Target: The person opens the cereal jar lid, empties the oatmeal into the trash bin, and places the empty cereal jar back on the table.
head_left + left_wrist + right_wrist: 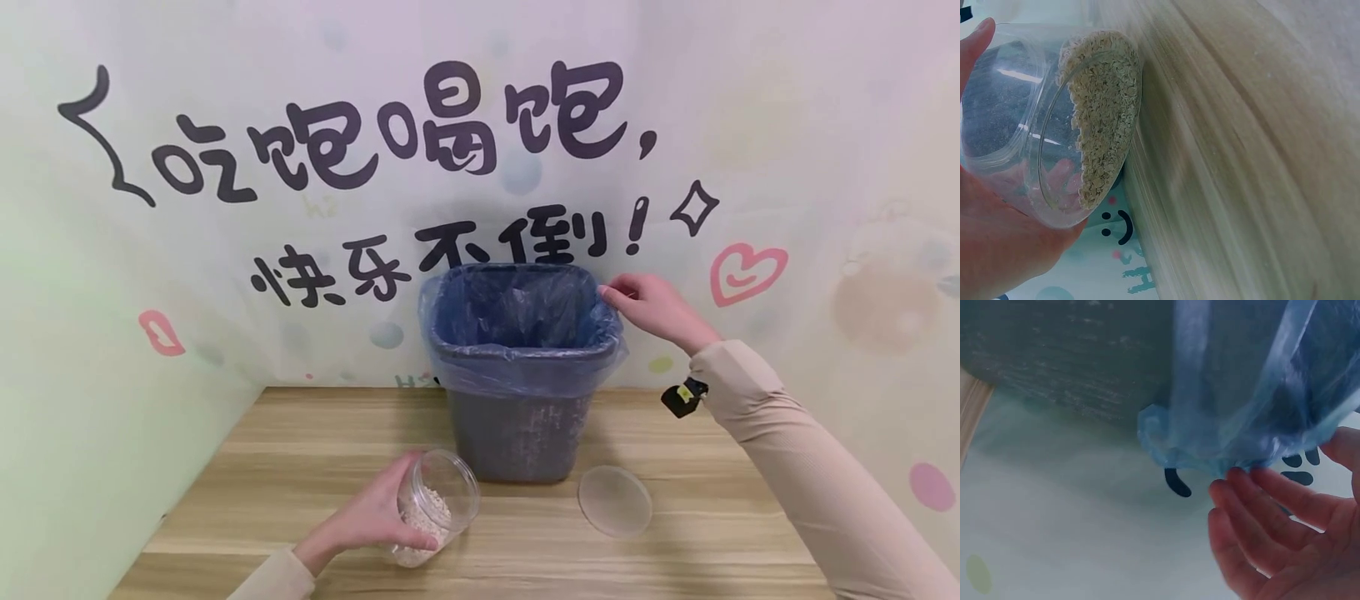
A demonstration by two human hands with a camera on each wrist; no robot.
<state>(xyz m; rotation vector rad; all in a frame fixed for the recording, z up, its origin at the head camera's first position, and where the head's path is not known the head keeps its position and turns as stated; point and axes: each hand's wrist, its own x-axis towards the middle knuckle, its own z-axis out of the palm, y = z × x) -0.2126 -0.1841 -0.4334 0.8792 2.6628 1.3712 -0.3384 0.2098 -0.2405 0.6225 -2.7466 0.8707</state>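
Note:
My left hand (378, 508) holds a clear plastic jar (459, 483) from its left side, the thumb in front and fingers behind. The uncovered jar tilts toward the right. Pale flakes that look like oats (1107, 112) fill its lower part and lie at a slant. A dark grey trash bin (517, 437) stands upright behind the jar, lined with a translucent blue bag (517, 377) folded over its rim. At the bin's right rim, my right hand (648, 304) grips the lined edge, thumb over the top and fingertips (1238, 478) against the bag outside.
A round translucent lid (615, 502) lies on the wood-grain table (697, 500), right of the bin's base. Right behind the bin rises a wall covering (360, 50) with dark lettering. A dark strap with a small device (684, 397) sits on my right wrist.

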